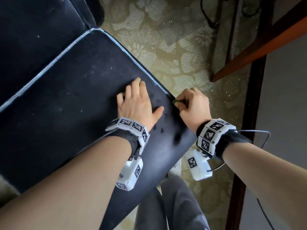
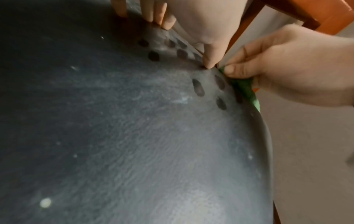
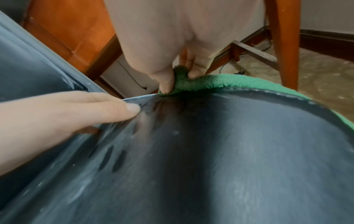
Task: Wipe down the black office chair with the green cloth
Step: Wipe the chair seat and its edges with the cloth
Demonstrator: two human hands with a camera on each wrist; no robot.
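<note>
The black office chair's seat (image 1: pixel 69 100) fills the left of the head view, dusty, with dark finger marks near its right edge. My left hand (image 1: pixel 136 100) lies flat on the seat with fingers spread, its thumb (image 2: pixel 210 59) pressing by the rim. My right hand (image 1: pixel 191 103) is at the seat's right edge and pinches the green cloth (image 3: pixel 201 83) between thumb and fingers. The cloth runs along the seat's rim (image 2: pixel 247 92) and hangs over the side; in the head view only a green sliver (image 1: pixel 176 101) shows. The chair's backrest (image 1: pixel 33 34) stands at upper left.
A patterned beige carpet (image 1: pixel 174 52) lies under the chair. A wooden desk with brown legs (image 1: pixel 259 47) stands at right, with cables (image 1: pixel 211 17) on the floor behind. My grey trouser leg (image 1: pixel 174 205) is below the seat's front.
</note>
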